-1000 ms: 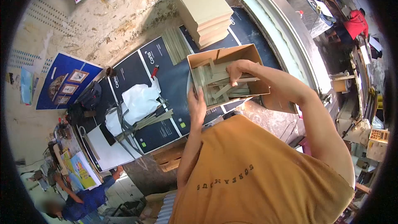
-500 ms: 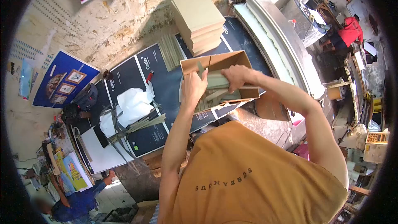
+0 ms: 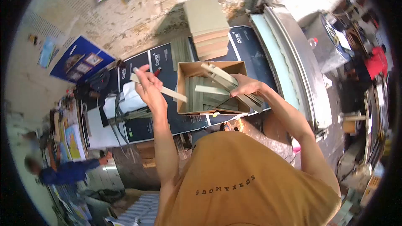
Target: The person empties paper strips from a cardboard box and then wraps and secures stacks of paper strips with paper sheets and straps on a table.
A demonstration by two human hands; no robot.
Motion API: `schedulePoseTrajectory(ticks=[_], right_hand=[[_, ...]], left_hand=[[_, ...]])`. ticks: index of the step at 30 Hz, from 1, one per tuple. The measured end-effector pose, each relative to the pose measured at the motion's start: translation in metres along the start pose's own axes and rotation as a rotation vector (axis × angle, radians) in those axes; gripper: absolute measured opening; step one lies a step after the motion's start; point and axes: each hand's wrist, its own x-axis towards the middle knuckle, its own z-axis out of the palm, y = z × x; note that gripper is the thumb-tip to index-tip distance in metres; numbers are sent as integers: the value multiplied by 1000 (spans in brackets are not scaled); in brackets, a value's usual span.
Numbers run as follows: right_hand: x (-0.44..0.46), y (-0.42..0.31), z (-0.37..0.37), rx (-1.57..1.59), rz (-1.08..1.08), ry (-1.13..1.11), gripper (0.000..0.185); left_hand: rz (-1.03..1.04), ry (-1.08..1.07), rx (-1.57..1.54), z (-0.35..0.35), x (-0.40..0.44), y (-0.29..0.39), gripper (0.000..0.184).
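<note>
My left hand point(image 3: 150, 88) is closed on a thin, pale cardboard strip point(image 3: 175, 94), left of an open cardboard box point(image 3: 182, 68). The strip's right end reaches the box's left wall. Over the right side of the box, my right hand point(image 3: 247, 85) grips a loose bundle of cardboard strips point(image 3: 222, 75), fanned out at several angles. More grey-green strips point(image 3: 193, 94) lie inside the box, partly covered by the bundle. How many strips the right hand holds cannot be made out.
Behind the box stands a tall stack of boards point(image 3: 207, 21), with a pile of strips point(image 3: 180, 52) beside it. White bundled material point(image 3: 127, 100) lies at the left. A long metal-edged machine point(image 3: 293, 58) borders the right. A person in blue point(image 3: 69, 171) is at lower left.
My left hand has moved left, out of the box, with a strip. My right hand has raised a bundle of strips above the box. The box now sits straighter in view.
</note>
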Motion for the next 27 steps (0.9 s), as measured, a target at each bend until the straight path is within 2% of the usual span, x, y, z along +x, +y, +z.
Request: schedulePoseTrajectory(ticks=[1, 4, 5, 6, 8, 10, 11, 12, 13, 16, 17, 19, 21, 22, 24, 27], right_hand=[[-12, -31, 0, 116, 49, -8, 75], [-20, -63, 8, 128, 33, 102, 72], [-21, -75, 18, 205, -44, 99, 71], [-23, -84, 30, 291, -112, 96, 70], [-19, -99, 57, 250, -198, 49, 68], [-15, -110, 103, 154, -279, 82, 72], [-12, -111, 126, -66, -440, 151, 77], [-4, -101, 145, -122, -470, 137, 87], [-1, -97, 162, -125, -390, 114, 93], [24, -100, 214, -176, -761, 180, 99], [37, -99, 231, -84, -721, 160, 95], [65, -90, 260, 98, -631, 122, 86], [102, -73, 282, 16, -619, 158, 72], [120, -69, 290, -25, -617, 168, 65], [146, -57, 304, -13, -677, 214, 39], [175, -25, 315, 13, -665, 249, 41]], left_hand=[[-52, -23, 53, -3, -15, 0, 41], [-185, -6, 122, -13, -63, -24, 41], [-231, 54, 246, -6, -77, -25, 52], [-278, 17, 149, -4, -91, -25, 47], [-56, -57, 105, -10, -108, -51, 53], [107, -190, 69, -12, -112, -39, 64], [-57, -119, 170, -18, -118, -28, 64], [-230, -84, 211, -29, -118, -18, 55], [-202, -54, 165, -45, -118, -16, 51], [-217, 2, 192, -96, -110, -11, 37], [-195, 8, 214, -109, -106, -5, 32], [-9, 4, 353, -136, -94, -18, 32], [142, 58, 397, -150, -84, -23, 29], [214, -10, 378, -159, -75, -31, 33], [344, -163, 348, -181, -56, -51, 42], [253, -208, 283, -208, -43, -90, 51]])
